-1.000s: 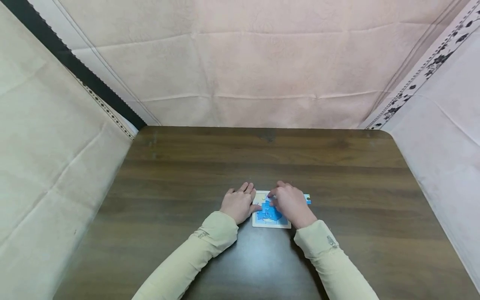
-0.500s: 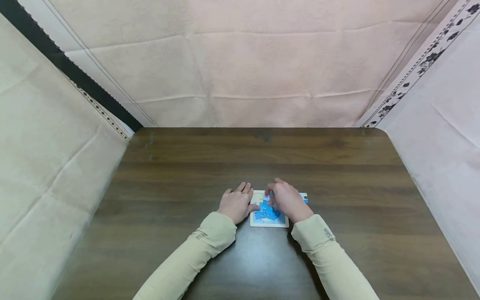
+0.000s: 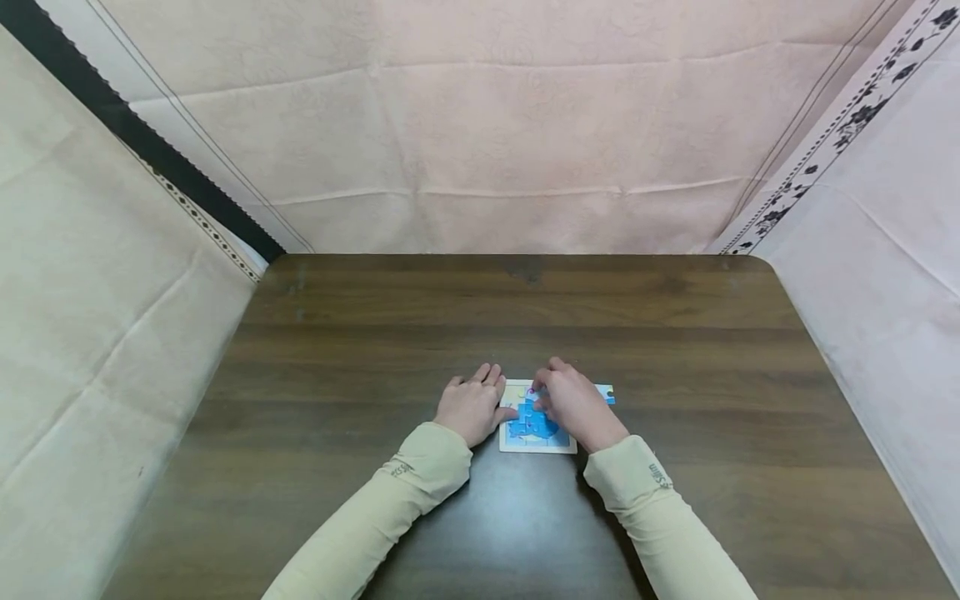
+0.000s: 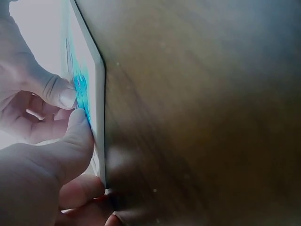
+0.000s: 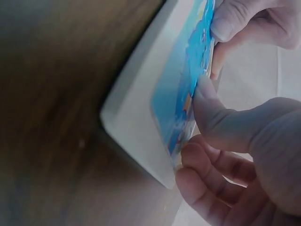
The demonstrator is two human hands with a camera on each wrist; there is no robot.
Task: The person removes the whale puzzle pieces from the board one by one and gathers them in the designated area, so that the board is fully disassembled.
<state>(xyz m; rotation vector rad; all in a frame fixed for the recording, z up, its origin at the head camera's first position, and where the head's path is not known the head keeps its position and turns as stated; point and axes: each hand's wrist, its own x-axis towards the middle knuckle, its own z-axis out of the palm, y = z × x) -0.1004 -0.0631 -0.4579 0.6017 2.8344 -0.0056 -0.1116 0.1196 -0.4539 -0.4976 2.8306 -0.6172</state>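
A small jigsaw puzzle (image 3: 534,427) with a blue picture lies in a pale-rimmed tray (image 3: 525,450) on the table. My left hand (image 3: 471,410) rests along the tray's left side, fingers straight, its thumb (image 4: 77,127) over the puzzle's edge. Above the upper part of the picture, my right hand (image 3: 576,404) has bent fingers; its thumb (image 5: 207,92) touches the puzzle surface. Whether it pinches a piece is hidden. Right of that hand, a blue and pale piece (image 3: 606,394) with a dark notch sticks out past the tray.
The brown wooden table (image 3: 420,333) extends around the puzzle on every side. Pale cloth (image 3: 495,133) hangs behind its far edge, with further cloth panels at left and right.
My right hand shifts only slightly over the upper part of the puzzle, fingers still bent. The left hand keeps its place by the tray. The whole head view shifts a little.
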